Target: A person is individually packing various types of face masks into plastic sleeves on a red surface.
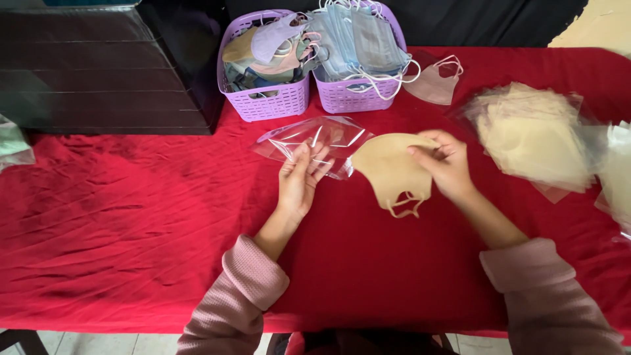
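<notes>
Hands working over the red tablecloth [131, 217]: left hand [299, 181] is pinching a clear plastic sleeve [315, 141] open-ended toward the tan face mask [391, 167], which the right hand [447, 164] is gripping beside it.

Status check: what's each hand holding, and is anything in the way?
Left hand grips clear plastic sleeve. Right hand holds tan face mask at sleeve's opening. Nothing between them.
</notes>
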